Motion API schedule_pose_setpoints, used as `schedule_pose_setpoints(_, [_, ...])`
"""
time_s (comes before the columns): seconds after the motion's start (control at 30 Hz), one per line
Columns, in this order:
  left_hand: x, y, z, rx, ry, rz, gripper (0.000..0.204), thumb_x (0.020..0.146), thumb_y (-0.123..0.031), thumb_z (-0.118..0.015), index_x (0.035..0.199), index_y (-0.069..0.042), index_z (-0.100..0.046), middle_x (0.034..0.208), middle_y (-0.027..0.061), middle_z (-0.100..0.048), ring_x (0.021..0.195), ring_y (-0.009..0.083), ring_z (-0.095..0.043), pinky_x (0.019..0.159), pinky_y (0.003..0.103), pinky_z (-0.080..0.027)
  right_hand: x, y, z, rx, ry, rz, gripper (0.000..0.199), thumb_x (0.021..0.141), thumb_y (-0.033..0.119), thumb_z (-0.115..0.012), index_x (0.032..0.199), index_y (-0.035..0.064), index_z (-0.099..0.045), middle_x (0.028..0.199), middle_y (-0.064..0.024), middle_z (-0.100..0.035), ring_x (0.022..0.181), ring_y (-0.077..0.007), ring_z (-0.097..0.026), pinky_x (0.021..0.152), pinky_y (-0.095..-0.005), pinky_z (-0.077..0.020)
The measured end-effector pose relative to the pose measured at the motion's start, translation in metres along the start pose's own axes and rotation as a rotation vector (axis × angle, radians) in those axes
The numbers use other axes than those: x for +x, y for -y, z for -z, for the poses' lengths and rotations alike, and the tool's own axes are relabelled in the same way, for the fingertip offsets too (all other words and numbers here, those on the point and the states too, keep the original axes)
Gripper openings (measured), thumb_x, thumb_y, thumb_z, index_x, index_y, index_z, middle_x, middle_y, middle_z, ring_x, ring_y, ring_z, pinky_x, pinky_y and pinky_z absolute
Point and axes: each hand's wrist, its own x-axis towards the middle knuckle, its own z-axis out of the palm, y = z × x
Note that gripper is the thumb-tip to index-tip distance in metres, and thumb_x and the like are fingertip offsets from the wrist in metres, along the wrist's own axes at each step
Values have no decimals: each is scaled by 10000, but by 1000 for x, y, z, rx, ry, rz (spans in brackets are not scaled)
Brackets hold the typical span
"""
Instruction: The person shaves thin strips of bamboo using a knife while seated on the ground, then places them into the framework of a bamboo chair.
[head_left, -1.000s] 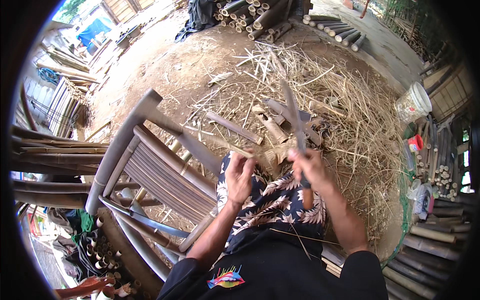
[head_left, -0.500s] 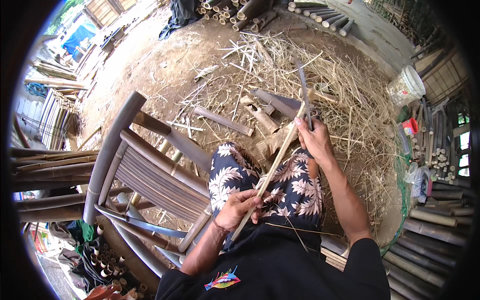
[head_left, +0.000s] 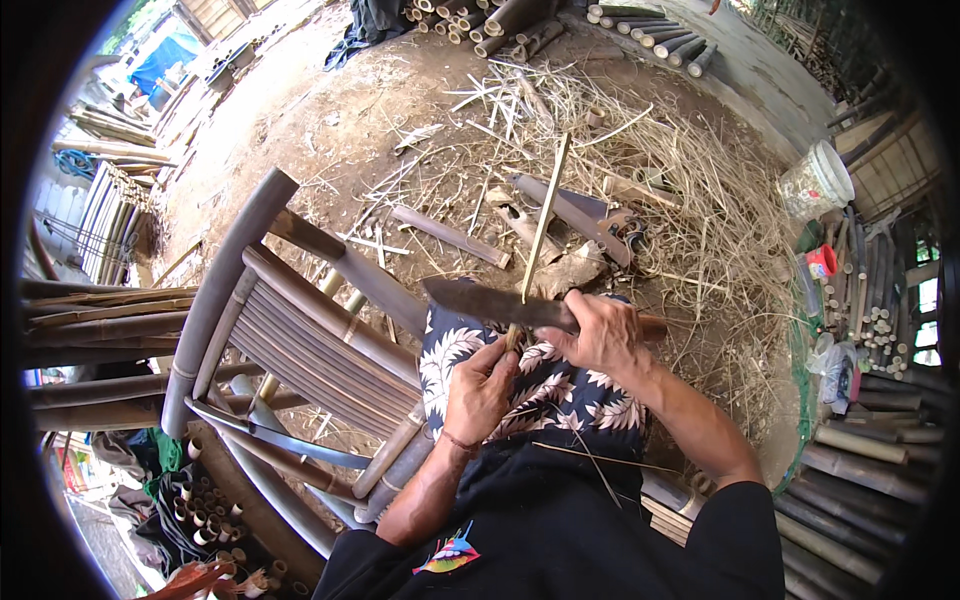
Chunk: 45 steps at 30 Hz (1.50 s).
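Observation:
My left hand (head_left: 478, 398) is closed over my lap, its thumb and fingers pinching the lower end of a thin bamboo strip (head_left: 547, 220). The strip rises away from me over the ground. Level across it lies the broad dark blade of a machete (head_left: 480, 302), its tip toward the left. My right hand (head_left: 604, 335) is wrapped round the machete near the handle, whose brown wooden end shows past my fingers. The blade crosses the strip just beyond my left fingertips. Whether its edge bites into the strip is too small to tell.
Left of my lap stands a bamboo chair (head_left: 310, 345), with a second, curved blade (head_left: 275, 437) lying across it. Ahead, bamboo offcuts (head_left: 450, 237) and a heap of shavings (head_left: 700, 215) cover the ground. A white bucket (head_left: 815, 180) and stacked bamboo poles (head_left: 860, 470) are at the right.
My right hand has come nearer, and the machete has swung from pointing away to lying crosswise over the strip. The strip stands steeper; my left hand has moved slightly away from my body.

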Motion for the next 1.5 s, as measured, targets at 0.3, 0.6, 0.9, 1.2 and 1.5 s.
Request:
schedule_pose_setpoints(0.3, [-78, 19, 33, 345, 176, -81, 302, 977, -166, -557, 1226, -9, -622, 753, -31, -537, 633, 39, -437, 541, 206, -353, 22, -123, 37, -31, 102, -738, 662, 892, 773, -256, 698, 169, -444, 499, 105, -289, 394, -63, -251, 367, -263, -192])
schedule_pose_setpoints(0.6, [-13, -22, 10, -182, 121, 209, 370, 1028, -307, -456, 1239, -35, -591, 654, -24, -551, 455, 17, -411, 394, 179, -287, 8, -20, 30, 94, 72, -240, 630, 925, 679, -377, 789, 85, -537, 527, 23, -448, 402, -117, -447, 327, -302, -375])
schedule_pose_setpoints(0.9, [-28, -24, -13, -144, 152, 150, 333, 1020, -242, -486, 1224, -9, -609, 630, -36, -467, 537, 44, -397, 478, 206, -297, 12, -36, 16, 4, -121, -110, 633, 897, 724, -377, 727, 123, -482, 513, 3, -467, 382, -97, -441, 340, -319, -387])
schedule_pose_setpoints(1.2, [-105, 5, 38, -240, 189, 369, 381, 1007, -267, -496, 1244, 16, -592, 603, -27, -476, 527, 49, -428, 477, 206, -318, 16, -152, 77, 116, -210, -907, 698, 903, 753, -265, 753, 133, -548, 551, 76, -374, 428, -49, -309, 367, -230, -206])
schedule_pose_setpoints(1.5, [17, -23, 1, -366, 116, 93, 243, 1013, -257, -496, 1130, -58, -573, 714, 15, -539, 425, 62, -415, 363, 193, -302, -4, 15, 38, 188, 105, -182, 593, 935, 659, -387, 760, 106, -511, 547, -20, -493, 452, -145, -537, 379, -338, -429])
